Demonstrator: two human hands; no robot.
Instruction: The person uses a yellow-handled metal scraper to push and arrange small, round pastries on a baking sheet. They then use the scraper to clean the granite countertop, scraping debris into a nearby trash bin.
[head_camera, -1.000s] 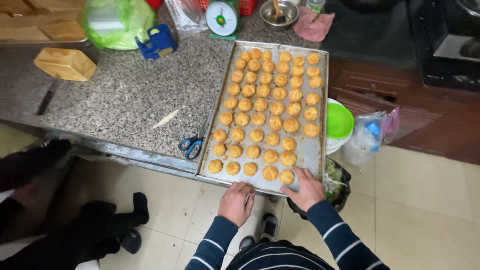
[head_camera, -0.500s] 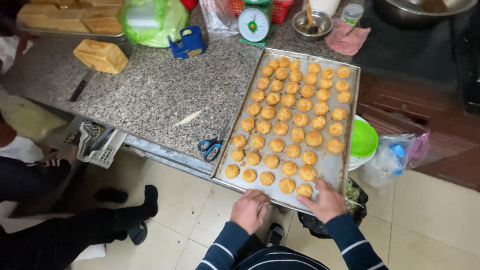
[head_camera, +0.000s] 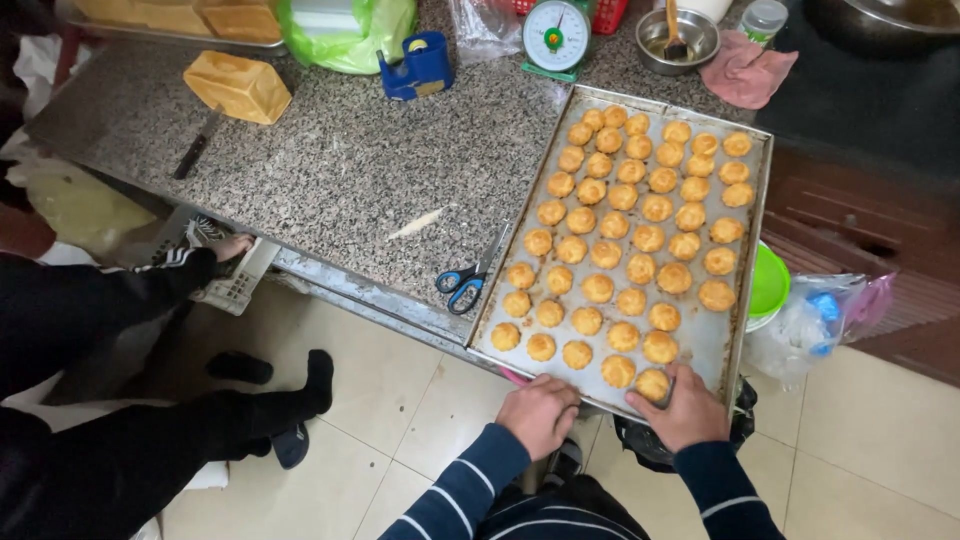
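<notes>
Still gripped, baking tray (head_camera: 745, 260), left hand (head_camera: 540, 412), right hand (head_camera: 690, 408), unmoved

I count about fifty round golden pastries (head_camera: 640, 268) on one baking tray (head_camera: 706, 340) at the worktop's right edge. There is also one pair of scissors (head_camera: 462, 283) at the near edge, and one scale (head_camera: 556, 36), one metal bowl (head_camera: 678, 40) and one tape dispenser (head_camera: 418, 68) along the far edge.
</notes>
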